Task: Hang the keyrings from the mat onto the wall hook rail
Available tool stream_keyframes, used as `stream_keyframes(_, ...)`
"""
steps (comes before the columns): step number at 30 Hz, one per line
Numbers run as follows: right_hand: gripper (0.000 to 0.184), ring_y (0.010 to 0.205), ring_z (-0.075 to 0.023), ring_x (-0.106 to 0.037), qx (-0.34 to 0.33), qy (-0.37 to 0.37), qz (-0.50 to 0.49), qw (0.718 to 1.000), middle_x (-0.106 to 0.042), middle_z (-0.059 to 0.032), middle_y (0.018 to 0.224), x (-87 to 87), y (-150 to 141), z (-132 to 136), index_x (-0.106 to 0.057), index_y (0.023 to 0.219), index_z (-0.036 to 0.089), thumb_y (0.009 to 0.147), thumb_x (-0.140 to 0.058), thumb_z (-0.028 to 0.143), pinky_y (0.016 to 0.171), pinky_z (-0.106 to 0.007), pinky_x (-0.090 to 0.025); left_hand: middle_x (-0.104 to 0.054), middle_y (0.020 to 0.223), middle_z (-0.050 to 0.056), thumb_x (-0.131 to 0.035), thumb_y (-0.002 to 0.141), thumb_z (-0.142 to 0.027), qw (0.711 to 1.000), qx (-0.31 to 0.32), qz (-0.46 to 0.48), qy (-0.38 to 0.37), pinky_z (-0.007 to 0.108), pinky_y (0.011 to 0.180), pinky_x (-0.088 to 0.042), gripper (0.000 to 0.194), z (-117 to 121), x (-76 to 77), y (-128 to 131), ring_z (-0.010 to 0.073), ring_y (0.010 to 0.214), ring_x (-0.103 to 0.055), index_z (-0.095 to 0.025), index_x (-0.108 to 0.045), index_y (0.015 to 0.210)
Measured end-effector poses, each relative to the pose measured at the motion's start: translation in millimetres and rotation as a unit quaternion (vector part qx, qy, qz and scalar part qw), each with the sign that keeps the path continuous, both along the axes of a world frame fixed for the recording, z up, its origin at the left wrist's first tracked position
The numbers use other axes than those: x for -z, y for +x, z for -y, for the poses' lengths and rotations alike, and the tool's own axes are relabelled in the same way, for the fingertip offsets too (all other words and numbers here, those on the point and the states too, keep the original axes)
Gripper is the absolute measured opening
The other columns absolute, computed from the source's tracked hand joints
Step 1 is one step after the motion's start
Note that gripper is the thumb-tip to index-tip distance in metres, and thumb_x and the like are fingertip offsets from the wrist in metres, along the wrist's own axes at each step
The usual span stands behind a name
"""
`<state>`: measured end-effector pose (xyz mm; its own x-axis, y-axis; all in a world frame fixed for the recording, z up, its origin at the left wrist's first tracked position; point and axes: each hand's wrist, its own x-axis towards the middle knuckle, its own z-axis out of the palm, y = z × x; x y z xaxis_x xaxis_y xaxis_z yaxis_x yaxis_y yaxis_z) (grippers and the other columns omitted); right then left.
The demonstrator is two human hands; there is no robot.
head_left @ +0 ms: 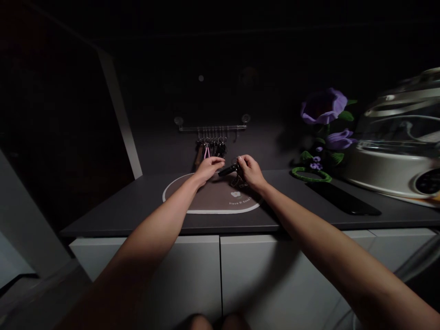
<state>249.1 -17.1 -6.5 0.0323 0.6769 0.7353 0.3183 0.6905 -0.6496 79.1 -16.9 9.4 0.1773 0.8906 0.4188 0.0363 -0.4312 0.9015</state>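
My right hand [251,172] pinches the ring of a bunch of keys [237,168] over the mat. A dark key fob [227,171] on this bunch sticks out leftward, toward my other hand. My left hand [207,169] is beside the fob's end, thumb and fingers closed together; whatever may be between them is too small to make out. Behind my hands, several hanging keys [220,149] and a pink strap [206,151] dangle from a clear hook rail [213,129] on the dark wall.
An oval brown mat [213,199] with a white rim lies on the dark counter [137,206]. To the right are purple artificial flowers [325,107], a green ring [311,174], a black phone-like slab [343,198] and a white appliance [392,169]. White cabinet doors [192,270] are below.
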Motion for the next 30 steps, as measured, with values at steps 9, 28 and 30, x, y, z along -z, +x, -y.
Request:
stream_keyframes(9, 0.030, 0.067, -0.0127, -0.045, -0.032, -0.002, 0.035, 0.999, -0.050, -0.0001, 0.067, -2.2, -5, 6, -0.052, 0.071, 0.019, 0.075, -0.047, 0.048, 0.063, -0.025, -0.037, -0.067, 0.079, 0.006, -0.063, 0.066, -0.032, 0.987, -0.004, -0.091, 0.130, 0.028, 0.074, -0.041, 0.023, 12, -0.7, 12, 0.0173, 0.076, -0.057, -0.013, -0.068, 0.078)
stream_keyframes(28, 0.033, 0.067, -0.0115, -0.050, -0.121, -0.082, -0.044, 0.988, -0.058, -0.0020, 0.075, -8.0, -10, 17, -0.059, 0.080, 0.016, 0.063, -0.062, 0.044, 0.062, -0.025, -0.041, -0.067, 0.072, 0.005, -0.072, 0.054, -0.029, 0.986, 0.004, 0.164, -0.002, 0.030, 0.079, -0.041, 0.021, -6, 11.6, 17, 0.0147, 0.072, -0.058, -0.014, -0.068, 0.068)
stream_keyframes(30, 0.032, 0.065, -0.0112, -0.049, -0.122, -0.087, -0.055, 0.987, -0.058, -0.0019, 0.074, -8.6, -13, 18, -0.059, 0.078, 0.015, 0.063, -0.061, 0.044, 0.062, -0.025, -0.041, -0.068, 0.073, 0.004, -0.072, 0.054, -0.030, 0.986, -0.003, 0.167, 0.011, 0.030, 0.079, -0.041, 0.021, -7, 12.5, 17, 0.0149, 0.073, -0.058, -0.014, -0.068, 0.068)
